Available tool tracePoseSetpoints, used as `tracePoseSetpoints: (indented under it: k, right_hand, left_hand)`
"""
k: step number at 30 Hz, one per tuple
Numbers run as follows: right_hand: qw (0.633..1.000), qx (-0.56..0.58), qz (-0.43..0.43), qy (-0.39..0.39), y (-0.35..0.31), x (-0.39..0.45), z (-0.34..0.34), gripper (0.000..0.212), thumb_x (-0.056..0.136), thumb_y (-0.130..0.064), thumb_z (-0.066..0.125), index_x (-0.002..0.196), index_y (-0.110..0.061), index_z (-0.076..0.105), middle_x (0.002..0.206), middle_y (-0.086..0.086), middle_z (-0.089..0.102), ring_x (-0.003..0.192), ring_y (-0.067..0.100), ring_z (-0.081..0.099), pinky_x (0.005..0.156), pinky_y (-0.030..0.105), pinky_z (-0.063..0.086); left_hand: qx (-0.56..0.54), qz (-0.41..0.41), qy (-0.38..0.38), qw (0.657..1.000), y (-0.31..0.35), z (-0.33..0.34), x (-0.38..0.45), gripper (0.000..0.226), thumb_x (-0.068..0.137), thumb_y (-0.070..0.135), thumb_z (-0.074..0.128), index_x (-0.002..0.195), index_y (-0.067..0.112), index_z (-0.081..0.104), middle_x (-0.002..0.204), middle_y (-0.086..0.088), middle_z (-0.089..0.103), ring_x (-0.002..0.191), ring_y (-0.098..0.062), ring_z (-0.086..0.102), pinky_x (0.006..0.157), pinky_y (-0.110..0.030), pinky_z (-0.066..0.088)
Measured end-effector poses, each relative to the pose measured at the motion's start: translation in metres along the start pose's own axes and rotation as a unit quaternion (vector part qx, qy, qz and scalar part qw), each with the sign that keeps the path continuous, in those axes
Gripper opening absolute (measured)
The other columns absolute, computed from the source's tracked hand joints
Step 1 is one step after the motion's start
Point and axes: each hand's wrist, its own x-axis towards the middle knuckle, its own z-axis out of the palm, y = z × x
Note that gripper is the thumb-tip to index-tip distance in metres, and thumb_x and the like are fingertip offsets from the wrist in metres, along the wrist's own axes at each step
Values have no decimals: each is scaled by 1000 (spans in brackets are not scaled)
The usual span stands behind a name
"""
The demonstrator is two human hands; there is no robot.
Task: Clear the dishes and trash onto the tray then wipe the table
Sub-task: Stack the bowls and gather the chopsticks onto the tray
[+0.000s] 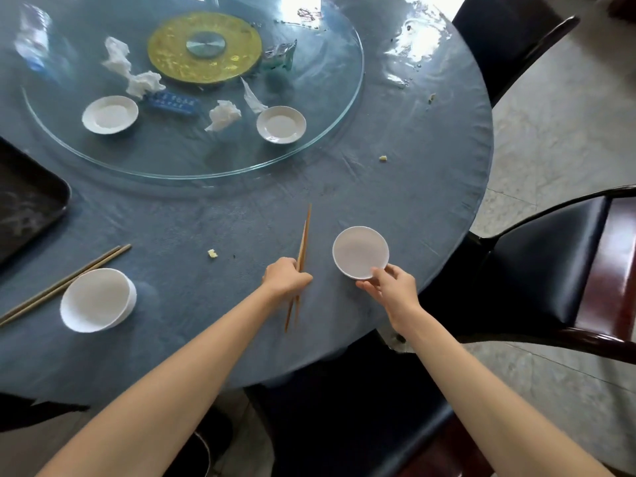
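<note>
Here we grip a pair of wooden chopsticks in our left hand, fingers curled round them, while our right hand pinches the near rim of a small white dish on the blue table; the black tray sits at far left.

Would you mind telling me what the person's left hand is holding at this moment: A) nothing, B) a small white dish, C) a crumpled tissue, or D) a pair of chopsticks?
D: the left hand is curled round a pair of chopsticks, while the right hand pinches the rim of the small white dish.
</note>
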Motion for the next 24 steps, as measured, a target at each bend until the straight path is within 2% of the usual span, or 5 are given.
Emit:
tracePoseSetpoints:
  k: [6, 12, 15, 18, 24]
  right_hand:
    - [998, -49, -26, -32, 21, -61, 56, 19, 98, -6, 49, 95, -4, 67, 90, 15, 73, 76, 20, 76, 77, 25, 60]
    - [996, -56, -41, -59, 47, -126, 151, 19, 98, -4, 46, 97, 0, 65, 86, 15, 71, 71, 20, 75, 62, 18, 57]
    - [996, -46, -50, -55, 67, -159, 199, 20, 98, -3, 45, 99, 1, 65, 82, 13, 73, 71, 20, 76, 69, 22, 60]
    - [997, -35, -56, -34, 88, -193, 244, 20, 98, -6, 45, 96, -2, 65, 90, 19, 75, 78, 23, 75, 85, 30, 58]
    - [996, -50, -71, -4, 110, -251, 325, 26, 98, -5, 44, 83, -4, 65, 77, 12, 74, 72, 23, 76, 84, 33, 58]
  left_hand:
    - [-107, 32, -32, 993, -72, -74, -30, 8, 81, 10, 60, 82, 11, 52, 78, -9, 61, 70, -26, 63, 78, -45, 61]
    - [-144, 70, -19, 987, -160, -152, -61, 17, 91, -1, 58, 84, 14, 51, 82, -7, 57, 73, -21, 56, 73, -39, 54]
    - [-182, 83, -7, 980, -202, -192, -71, 22, 94, -6, 42, 87, 15, 44, 73, -7, 49, 59, -18, 48, 56, -30, 43]
    - [-182, 85, 5, 980, -242, -233, -80, 22, 97, 1, 36, 86, 18, 45, 73, -3, 48, 52, -13, 49, 48, -23, 37]
    - [-16, 102, 121, 987, -320, -308, -85, 31, 98, 38, 48, 94, 9, 57, 99, -12, 63, 94, -30, 56, 76, -38, 40]
